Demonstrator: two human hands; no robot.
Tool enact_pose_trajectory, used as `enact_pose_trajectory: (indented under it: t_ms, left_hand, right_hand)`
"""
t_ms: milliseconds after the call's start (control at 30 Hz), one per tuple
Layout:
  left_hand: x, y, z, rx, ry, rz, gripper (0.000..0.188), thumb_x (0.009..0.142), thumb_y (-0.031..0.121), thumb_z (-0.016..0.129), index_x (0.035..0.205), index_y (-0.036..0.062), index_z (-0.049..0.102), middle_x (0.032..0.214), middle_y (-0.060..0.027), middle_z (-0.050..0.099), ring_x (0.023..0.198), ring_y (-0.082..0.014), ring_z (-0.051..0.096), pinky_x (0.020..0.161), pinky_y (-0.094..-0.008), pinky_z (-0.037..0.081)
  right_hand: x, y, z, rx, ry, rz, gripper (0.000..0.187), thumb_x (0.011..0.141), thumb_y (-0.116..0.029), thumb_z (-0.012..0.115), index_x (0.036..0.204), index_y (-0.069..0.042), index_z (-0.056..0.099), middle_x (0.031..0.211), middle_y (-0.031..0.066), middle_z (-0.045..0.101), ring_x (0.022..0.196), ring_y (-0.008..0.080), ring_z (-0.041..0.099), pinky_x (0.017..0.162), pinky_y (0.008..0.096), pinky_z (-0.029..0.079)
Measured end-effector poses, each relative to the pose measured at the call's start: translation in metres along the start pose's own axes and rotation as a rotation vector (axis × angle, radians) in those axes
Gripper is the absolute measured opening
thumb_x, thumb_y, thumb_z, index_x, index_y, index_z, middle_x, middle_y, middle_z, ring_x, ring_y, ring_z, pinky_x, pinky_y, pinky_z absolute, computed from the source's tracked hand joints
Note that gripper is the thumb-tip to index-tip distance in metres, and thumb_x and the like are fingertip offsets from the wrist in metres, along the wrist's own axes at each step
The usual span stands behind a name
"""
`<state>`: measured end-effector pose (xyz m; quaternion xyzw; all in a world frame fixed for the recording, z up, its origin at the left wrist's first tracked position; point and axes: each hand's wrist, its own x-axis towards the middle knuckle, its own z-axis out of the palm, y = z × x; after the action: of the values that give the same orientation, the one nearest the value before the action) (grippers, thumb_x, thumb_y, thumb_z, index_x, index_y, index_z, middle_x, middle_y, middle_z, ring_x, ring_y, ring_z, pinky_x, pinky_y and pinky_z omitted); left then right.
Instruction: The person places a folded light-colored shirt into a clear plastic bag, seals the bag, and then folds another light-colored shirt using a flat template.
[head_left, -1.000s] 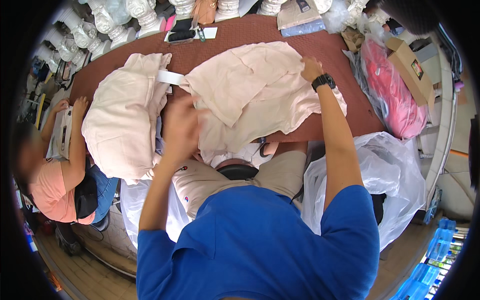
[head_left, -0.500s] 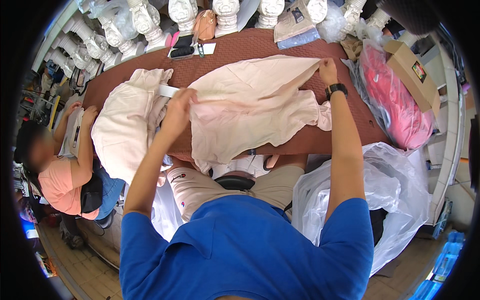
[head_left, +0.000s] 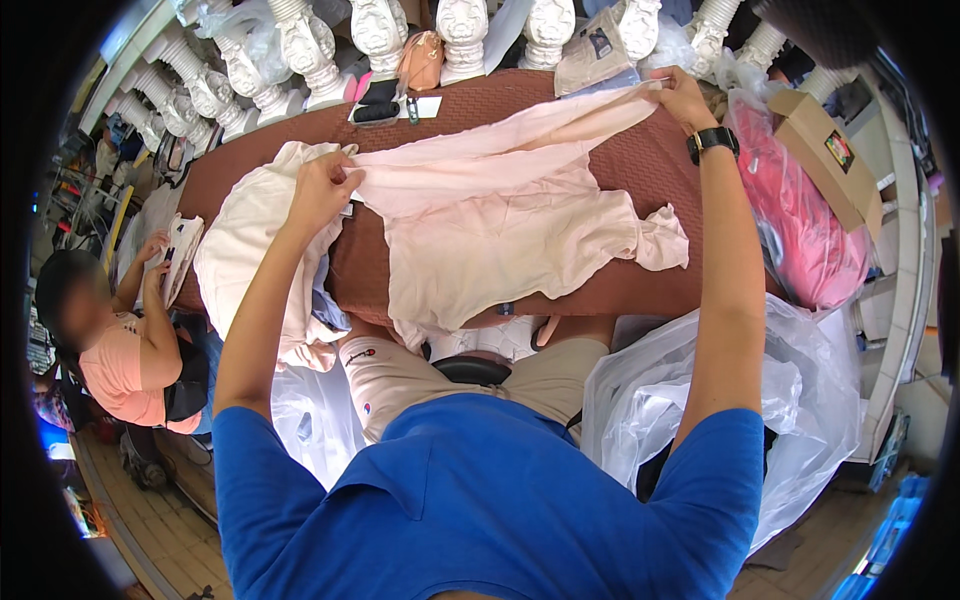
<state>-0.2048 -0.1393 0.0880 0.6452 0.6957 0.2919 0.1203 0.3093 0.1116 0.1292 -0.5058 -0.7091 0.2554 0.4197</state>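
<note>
A pale pink shirt lies over the brown quilted table cover, its far edge stretched between my two hands. My left hand pinches that edge at its left end, beside a heap of cream garments. At the far right my right hand, with a black watch on the wrist, grips the other end of the edge. The near part of the shirt lies loose and wrinkled, hanging a little over the table's front edge. A bunched part, like a sleeve end, rests toward the right.
White carved balusters line the back, near a tan pouch and packaged clothing. Bagged pink-red garments and a cardboard box stand right. Clear plastic bulges below. At left a co-worker handles folded cloth.
Both my hands have moved apart and farther from me, the left one leftward, the right one rightward. The shirt's far edge is now drawn into a long taut strip.
</note>
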Motion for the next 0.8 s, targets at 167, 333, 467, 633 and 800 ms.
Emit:
enact_pose_trajectory:
  t_ms: [167, 333, 467, 633, 800]
  left_hand:
    - [-0.001, -0.031, -0.014, 0.173, 0.101, 0.616, 0.015, 0.091, 0.01, 0.064, 0.096, -0.0033, 0.067, 0.089, -0.0163, 0.061, 0.076, -0.0308, 0.063, 0.071, -0.0379, 0.05]
    - [0.006, -0.011, -0.042, 0.127, 0.021, 0.398, 0.021, 0.091, 0.015, 0.068, 0.094, -0.0053, 0.064, 0.086, -0.0159, 0.059, 0.072, -0.0307, 0.06, 0.066, -0.0381, 0.048]
    - [0.029, -0.032, -0.056, -0.103, 0.276, 0.103, 0.017, 0.093, 0.014, 0.067, 0.093, -0.0025, 0.065, 0.079, -0.0096, 0.065, 0.056, -0.0147, 0.057, 0.054, -0.032, 0.045]
    - [0.035, 0.002, -0.084, -0.163, 0.378, -0.027, 0.025, 0.09, -0.009, 0.05, 0.106, -0.0003, 0.066, 0.091, -0.0125, 0.069, 0.072, -0.0141, 0.067, 0.069, -0.0288, 0.054]
    - [0.064, 0.069, -0.048, -0.241, 0.303, 0.668, 0.034, 0.087, -0.017, 0.041, 0.107, -0.0021, 0.064, 0.106, -0.0089, 0.063, 0.103, -0.0155, 0.06, 0.095, -0.0295, 0.046]
  right_hand:
    - [0.0, -0.008, -0.005, -0.584, 0.237, -0.107, 0.029, 0.073, -0.018, 0.078, 0.098, -0.006, 0.07, 0.091, 0.0189, 0.073, 0.086, 0.0307, 0.071, 0.079, 0.0391, 0.055]
    - [0.011, 0.019, -0.029, -0.371, 0.194, -0.016, 0.019, 0.082, -0.017, 0.065, 0.092, -0.003, 0.07, 0.085, 0.0178, 0.072, 0.079, 0.0294, 0.071, 0.073, 0.0382, 0.056]
    - [0.011, -0.009, -0.009, 0.306, -0.068, 0.242, 0.018, 0.087, -0.009, 0.059, 0.096, 0.003, 0.069, 0.085, 0.0094, 0.069, 0.068, 0.0147, 0.065, 0.06, 0.0249, 0.054]
    - [-0.049, -0.126, 0.001, 0.001, -0.957, 0.41, 0.027, 0.09, -0.014, 0.064, 0.112, 0.003, 0.065, 0.093, 0.0095, 0.068, 0.07, 0.0169, 0.069, 0.065, 0.0272, 0.059]
    - [-0.064, -0.198, 0.097, -0.107, -0.539, -0.521, 0.057, 0.084, -0.041, 0.078, 0.119, 0.0, 0.062, 0.09, 0.0072, 0.068, 0.074, 0.0144, 0.066, 0.066, 0.0262, 0.053]
